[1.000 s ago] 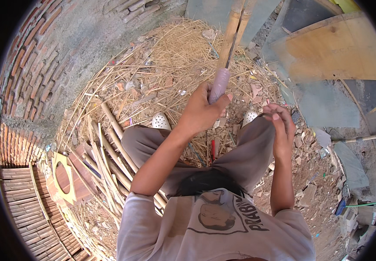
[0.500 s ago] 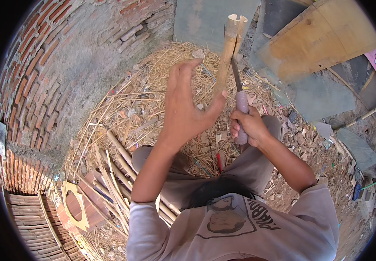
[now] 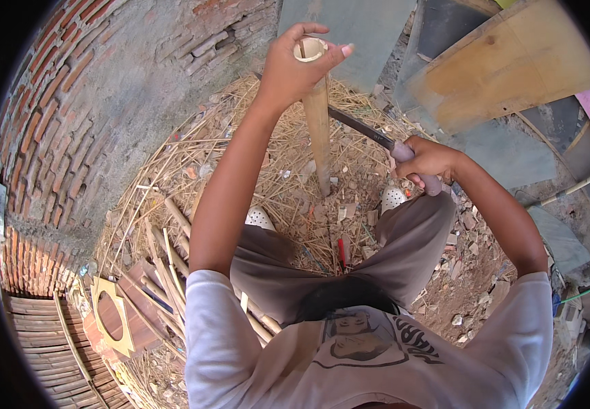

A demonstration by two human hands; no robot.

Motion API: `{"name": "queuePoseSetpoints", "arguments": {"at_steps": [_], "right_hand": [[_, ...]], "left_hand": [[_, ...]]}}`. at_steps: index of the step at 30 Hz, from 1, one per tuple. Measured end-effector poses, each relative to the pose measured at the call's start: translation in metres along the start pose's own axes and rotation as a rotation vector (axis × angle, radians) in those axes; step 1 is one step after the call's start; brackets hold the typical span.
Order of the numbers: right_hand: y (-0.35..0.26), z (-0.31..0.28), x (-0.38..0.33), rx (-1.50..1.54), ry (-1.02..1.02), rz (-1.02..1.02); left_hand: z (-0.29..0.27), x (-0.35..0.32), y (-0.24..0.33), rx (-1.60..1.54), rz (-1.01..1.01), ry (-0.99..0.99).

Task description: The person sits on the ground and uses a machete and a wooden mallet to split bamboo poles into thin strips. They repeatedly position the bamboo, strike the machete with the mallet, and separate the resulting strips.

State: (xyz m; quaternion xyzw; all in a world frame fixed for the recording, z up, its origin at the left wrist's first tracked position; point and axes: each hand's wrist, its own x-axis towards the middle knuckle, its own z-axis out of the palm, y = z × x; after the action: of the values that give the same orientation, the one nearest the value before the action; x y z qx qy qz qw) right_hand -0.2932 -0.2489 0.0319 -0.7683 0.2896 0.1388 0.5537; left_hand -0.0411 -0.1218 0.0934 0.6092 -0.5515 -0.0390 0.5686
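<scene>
An upright bamboo pole (image 3: 317, 126) stands in front of me, its hollow, split top end facing up and its lower end on the littered ground. My left hand (image 3: 289, 71) is wrapped around the pole just below the top rim, thumb to the right and index finger on the far side. In my right hand (image 3: 431, 161) is the pale purple handle of a long knife (image 3: 364, 131). Its dark blade slants up to the left and passes behind the pole; a bit of the tip shows left of it. Whether blade and pole touch, I cannot tell.
Straw and wood chips (image 3: 233, 160) cover the ground. Bamboo strips (image 3: 165, 266) lie at my left, beside a board with a round hole (image 3: 130, 327). A brick wall (image 3: 104, 102) rises on the left. Sheets and a plywood board (image 3: 506, 68) lie far right. Red-handled pliers (image 3: 341, 253) lie between my legs.
My left hand has moved up from beside the pole and closed around its top. The knife has come out of the split, swung right and lower, and now crosses behind the pole.
</scene>
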Motion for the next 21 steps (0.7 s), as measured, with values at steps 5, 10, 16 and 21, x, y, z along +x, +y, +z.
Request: {"name": "queuePoseSetpoints", "arguments": {"at_steps": [5, 10, 16, 21], "right_hand": [[-0.019, 0.027, 0.011, -0.014, 0.178, 0.022], [-0.018, 0.079, 0.004, 0.459, 0.011, 0.09], [-0.001, 0.181, 0.009, 1.034, -0.183, 0.034], [-0.007, 0.207, 0.032, 1.343, -0.438, -0.093]], "left_hand": [[-0.005, 0.001, -0.007, 0.104, -0.139, 0.171], [-0.002, -0.003, -0.03, 0.047, -0.049, 0.274], [-0.014, -0.024, -0.033, -0.578, -0.025, -0.026], [-0.031, -0.02, -0.044, -0.6, 0.005, -0.05]]}}
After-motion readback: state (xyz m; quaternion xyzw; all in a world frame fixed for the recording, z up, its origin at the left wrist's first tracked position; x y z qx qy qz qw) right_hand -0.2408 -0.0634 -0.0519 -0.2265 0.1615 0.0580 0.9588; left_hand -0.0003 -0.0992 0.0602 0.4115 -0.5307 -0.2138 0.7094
